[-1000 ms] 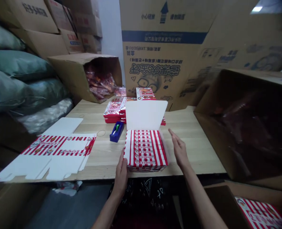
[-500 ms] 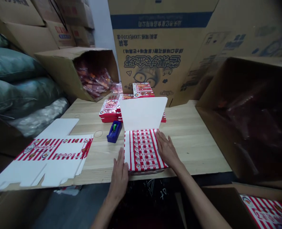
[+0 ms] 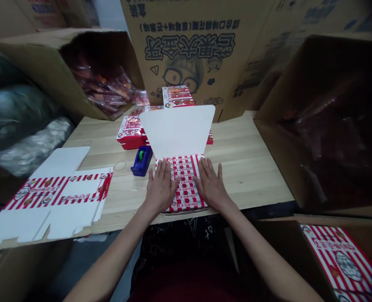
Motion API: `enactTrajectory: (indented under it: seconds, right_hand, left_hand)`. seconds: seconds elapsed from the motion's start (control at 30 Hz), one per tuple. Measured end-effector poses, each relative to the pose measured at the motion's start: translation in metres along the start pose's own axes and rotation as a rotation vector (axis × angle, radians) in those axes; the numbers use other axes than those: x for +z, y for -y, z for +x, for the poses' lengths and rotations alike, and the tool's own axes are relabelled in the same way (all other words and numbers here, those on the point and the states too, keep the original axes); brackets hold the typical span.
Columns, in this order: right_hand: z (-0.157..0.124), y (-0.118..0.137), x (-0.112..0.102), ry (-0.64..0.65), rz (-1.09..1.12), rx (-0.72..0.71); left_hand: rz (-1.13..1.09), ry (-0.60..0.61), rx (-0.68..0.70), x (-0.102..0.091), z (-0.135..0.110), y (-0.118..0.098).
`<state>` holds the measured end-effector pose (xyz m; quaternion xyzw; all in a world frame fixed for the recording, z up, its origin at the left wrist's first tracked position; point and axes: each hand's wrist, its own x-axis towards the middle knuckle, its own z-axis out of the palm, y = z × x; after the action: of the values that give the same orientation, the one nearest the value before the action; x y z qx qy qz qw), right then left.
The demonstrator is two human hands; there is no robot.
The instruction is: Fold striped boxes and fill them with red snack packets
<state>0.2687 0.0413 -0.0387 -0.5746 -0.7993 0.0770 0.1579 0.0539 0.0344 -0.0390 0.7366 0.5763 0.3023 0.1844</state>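
Lying palm-down on striped packs [image 3: 186,180] — left hand [image 3: 160,188] and right hand [image 3: 212,186], each grip spread flat, apparently grasping nothing.

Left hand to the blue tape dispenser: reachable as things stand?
Probably yes. The left hand lies flat on the striped box, so it's free to lift off. The blue tape dispenser stands just left of the box, and the raised lid doesn't appear to block it.

Left grip [image 3: 160,188] — shifted inward, atop packs [image 3: 186,180]
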Motion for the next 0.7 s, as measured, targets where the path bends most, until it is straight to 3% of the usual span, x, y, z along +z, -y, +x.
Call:
enactTrajectory:
  seconds: [0.1,0.23,0.37,0.47,0.63,0.7]
  right_hand:
    - [0.002,0.003,-0.002,-0.032,-0.037,-0.037]
    - [0.016,-0.003,-0.005,-0.141,-0.038,-0.108]
    - [0.023,-0.017,0.004,-0.146,0.143,-0.017]
    - [0.025,-0.023,0.009,-0.128,0.31,0.034]
    - [0.047,-0.027,0.008,-0.431,0.576,0.154]
    - [0.062,-0.032,0.012,-0.496,0.705,0.215]
  left_hand:
    - [0.053,-0.006,0.056,0.0,0.001,0.001]
    - [0.288,0.036,0.124,0.0,0.003,0.001]
    - [0.314,0.006,0.142,-0.001,0.001,0.003]
    - [0.058,-0.064,0.066,-0.005,0.0,0.007]
    - [-0.551,-0.477,-0.252,-0.007,0.018,0.022]
    - [-0.688,-0.581,-0.349,-0.003,0.035,0.033]
